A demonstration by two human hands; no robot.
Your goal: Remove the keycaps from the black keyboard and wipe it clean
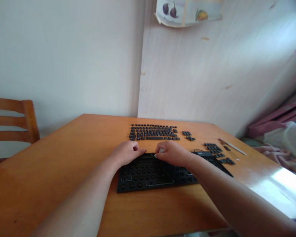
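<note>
Pinching a small white wad (156, 156) at the far edge of a black keyboard (148, 172)
Lettering on the keycaps (154, 133) is too small to read; the right hand (171, 152), fingers curled, grips the wad; the left hand (127, 152), half-curled, thumb extended, rests at that edge; forearms (88, 197) reach over the tabletop (61, 177).

Right fingers (163, 156) pinch something white (161, 150) at the black keyboard base (150, 171).

1. Filling the lower frame: wooden table (64, 154).
2. Lying below center: black keyboard base (148, 172).
3. Laid in rows at frame center: loose dark keycaps (155, 134).
4. Resting at right: smaller keycap clusters (213, 148), slender pale stick (234, 147).
</note>
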